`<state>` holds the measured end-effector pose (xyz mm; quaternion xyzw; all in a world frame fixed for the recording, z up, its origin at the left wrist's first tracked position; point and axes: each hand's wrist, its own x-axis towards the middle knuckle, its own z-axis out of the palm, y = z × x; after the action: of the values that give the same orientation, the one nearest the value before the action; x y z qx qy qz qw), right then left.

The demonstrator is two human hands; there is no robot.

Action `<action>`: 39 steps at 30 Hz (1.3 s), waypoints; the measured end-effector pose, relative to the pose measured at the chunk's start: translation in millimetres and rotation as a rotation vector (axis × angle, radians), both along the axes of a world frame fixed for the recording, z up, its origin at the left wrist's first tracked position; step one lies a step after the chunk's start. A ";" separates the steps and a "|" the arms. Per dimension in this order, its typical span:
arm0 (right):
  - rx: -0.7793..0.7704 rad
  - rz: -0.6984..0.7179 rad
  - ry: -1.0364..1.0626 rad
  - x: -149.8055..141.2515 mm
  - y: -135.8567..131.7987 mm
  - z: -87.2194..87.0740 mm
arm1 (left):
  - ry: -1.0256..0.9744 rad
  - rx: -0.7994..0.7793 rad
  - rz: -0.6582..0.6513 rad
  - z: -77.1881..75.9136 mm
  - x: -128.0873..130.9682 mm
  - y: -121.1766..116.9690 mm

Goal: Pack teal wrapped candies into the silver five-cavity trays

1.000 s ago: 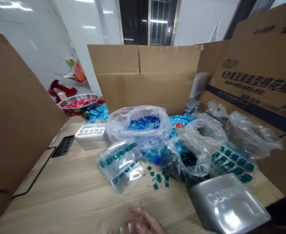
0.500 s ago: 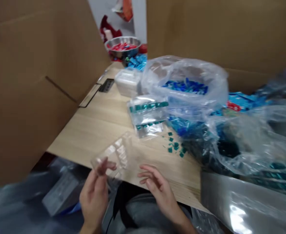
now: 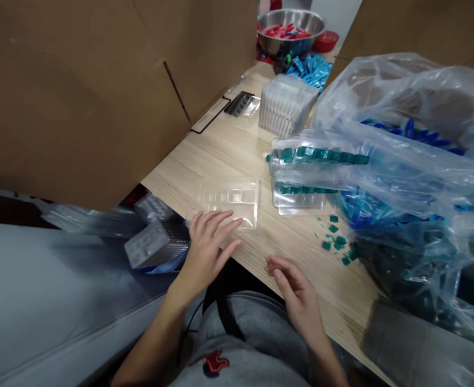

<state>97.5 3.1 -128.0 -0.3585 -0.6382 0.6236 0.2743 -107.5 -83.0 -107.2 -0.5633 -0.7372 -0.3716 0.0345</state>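
On the wooden table [image 3: 188, 177], we find the left hand [image 3: 210, 252] spread on a clear plastic blister tray [image 3: 237, 201], the right hand [image 3: 295, 287] fingertips pressed together, holding nothing.

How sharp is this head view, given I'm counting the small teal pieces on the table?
In the head view, the teal pieces look sharp but small; the clear plastic bag shows glare and blurs what lies inside; the clear tray nearly fades into the wooden table.

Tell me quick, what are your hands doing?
Left hand: open, fingers resting on a clear plastic blister tray.
Right hand: closed loosely, holding nothing.
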 end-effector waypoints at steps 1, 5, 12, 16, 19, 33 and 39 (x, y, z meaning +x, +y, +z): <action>0.011 0.012 -0.038 1.9 -1.0 -3.3 | 0.095 -0.095 -0.018 -8.7 -2.4 0.1; 0.075 0.081 -0.169 12.0 -4.2 -14.5 | 0.140 -0.127 0.018 -38.9 -7.6 1.4; 0.229 0.156 -0.267 10.6 -7.2 -19.9 | 0.113 -0.113 0.212 -45.1 -52.1 -11.4; 0.351 0.208 -0.274 2.2 -5.7 -15.2 | 0.077 -0.165 0.277 -43.4 -66.0 -24.0; 0.423 0.212 -0.279 -1.6 -5.5 -14.7 | 0.056 -0.247 0.162 -49.5 -53.1 -26.2; 0.473 0.159 -0.245 -7.6 -12.7 -14.2 | -0.027 -0.170 0.263 -58.8 -167.7 79.9; 0.468 0.007 -0.211 -4.7 -11.9 -22.9 | -0.205 0.037 0.171 -52.8 -92.5 77.8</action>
<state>92.7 -8.8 -151.0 -0.3461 -0.7915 0.4189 0.2795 -200.0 -5.1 -160.0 -0.4566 -0.7752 -0.4365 0.0010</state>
